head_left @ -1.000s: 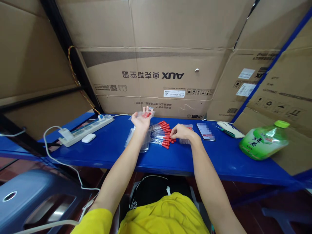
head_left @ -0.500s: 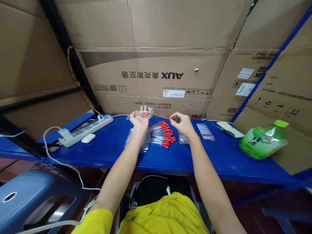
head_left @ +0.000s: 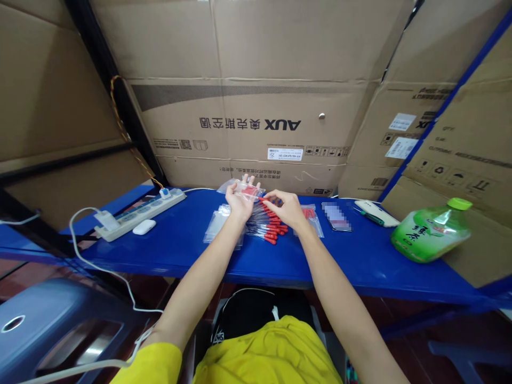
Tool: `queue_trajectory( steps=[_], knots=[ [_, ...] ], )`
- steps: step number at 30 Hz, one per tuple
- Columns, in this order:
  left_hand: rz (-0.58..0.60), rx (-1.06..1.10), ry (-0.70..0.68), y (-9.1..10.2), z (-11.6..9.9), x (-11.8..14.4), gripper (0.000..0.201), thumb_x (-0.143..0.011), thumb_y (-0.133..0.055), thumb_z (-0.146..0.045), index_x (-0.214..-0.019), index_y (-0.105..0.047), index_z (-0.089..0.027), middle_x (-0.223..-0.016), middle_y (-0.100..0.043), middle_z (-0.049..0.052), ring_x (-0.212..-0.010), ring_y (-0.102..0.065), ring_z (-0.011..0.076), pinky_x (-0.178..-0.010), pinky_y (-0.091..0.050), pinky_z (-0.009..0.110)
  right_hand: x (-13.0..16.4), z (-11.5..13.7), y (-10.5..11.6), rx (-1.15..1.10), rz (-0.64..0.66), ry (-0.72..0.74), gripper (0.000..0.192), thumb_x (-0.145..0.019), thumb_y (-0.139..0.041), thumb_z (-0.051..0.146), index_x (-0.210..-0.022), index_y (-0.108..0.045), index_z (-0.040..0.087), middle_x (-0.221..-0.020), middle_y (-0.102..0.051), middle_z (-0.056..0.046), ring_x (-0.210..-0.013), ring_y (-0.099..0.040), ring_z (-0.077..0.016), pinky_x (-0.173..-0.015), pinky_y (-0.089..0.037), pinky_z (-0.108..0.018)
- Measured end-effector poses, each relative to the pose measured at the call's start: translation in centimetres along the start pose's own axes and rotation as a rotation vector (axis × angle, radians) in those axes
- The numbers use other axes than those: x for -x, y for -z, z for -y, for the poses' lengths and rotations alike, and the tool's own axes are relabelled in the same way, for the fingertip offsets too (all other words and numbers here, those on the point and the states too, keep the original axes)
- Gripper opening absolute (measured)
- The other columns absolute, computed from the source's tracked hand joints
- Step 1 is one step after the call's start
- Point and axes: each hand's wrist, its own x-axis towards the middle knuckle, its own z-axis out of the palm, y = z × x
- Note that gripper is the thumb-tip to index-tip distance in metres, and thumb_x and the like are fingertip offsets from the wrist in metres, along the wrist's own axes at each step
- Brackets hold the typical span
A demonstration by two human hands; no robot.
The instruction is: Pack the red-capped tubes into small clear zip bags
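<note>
My left hand (head_left: 239, 200) holds up a small clear plastic bag (head_left: 245, 188) with red-capped pieces inside. My right hand (head_left: 285, 208) pinches a thin clear tube with a red cap and holds its tip at the bag's mouth. Below both hands, a pile of clear tubes with red caps (head_left: 269, 228) lies on the blue shelf (head_left: 180, 240). A stack of empty clear bags (head_left: 218, 223) lies left of the pile. A filled bag (head_left: 311, 216) lies to the right.
A white power strip (head_left: 138, 213) with a plugged charger and a white earbud case (head_left: 144, 226) sit at the left. A phone (head_left: 336, 216), a white case (head_left: 376, 212) and a green tea bottle (head_left: 434, 230) lie to the right. Cardboard boxes (head_left: 256, 122) wall the back.
My right hand picked a red-capped tube from the pile, lifted it, and brought it left to the bag. My left hand shifted slightly right with the bag.
</note>
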Motion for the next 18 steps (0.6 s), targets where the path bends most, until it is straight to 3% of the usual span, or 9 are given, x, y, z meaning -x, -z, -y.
queue_trajectory(
  steps=[7,13,18],
  knots=[
    [0.058,-0.062,0.059,-0.5,1.2,0.9,0.032,-0.088,-0.045,-0.023,-0.115,-0.063,-0.021,-0.146,-0.063,0.009,-0.146,-0.05,0.031,-0.116,-0.046,0.055,0.2,-0.1,-1.9,-0.023,-0.017,-0.014,0.021,-0.092,-0.063,0.027,-0.109,-0.076,0.024,-0.102,-0.079,-0.004,-0.088,-0.073,-0.0198,-0.087,-0.054,-0.031],
    [0.088,-0.083,0.101,-0.6,1.4,1.2,0.048,-0.083,-0.045,-0.021,-0.127,-0.064,-0.019,-0.146,-0.062,0.011,-0.147,-0.048,0.0314,-0.118,-0.046,0.055,0.3,0.7,-2.1,-0.103,-0.081,-0.099,0.015,-0.09,-0.065,0.031,-0.1,-0.074,0.022,-0.1,-0.08,-0.005,-0.089,-0.074,-0.0213,-0.087,-0.055,-0.031],
    [0.134,-0.127,0.169,-0.3,1.9,1.3,0.05,-0.082,-0.047,-0.022,-0.128,-0.064,-0.017,-0.144,-0.064,0.012,-0.147,-0.048,0.0337,-0.12,-0.043,0.056,0.3,0.8,-2.6,-0.132,-0.148,-0.116,0.014,-0.089,-0.067,0.032,-0.092,-0.077,0.022,-0.093,-0.08,-0.003,-0.08,-0.072,-0.0195,-0.082,-0.054,-0.029]
  ],
)
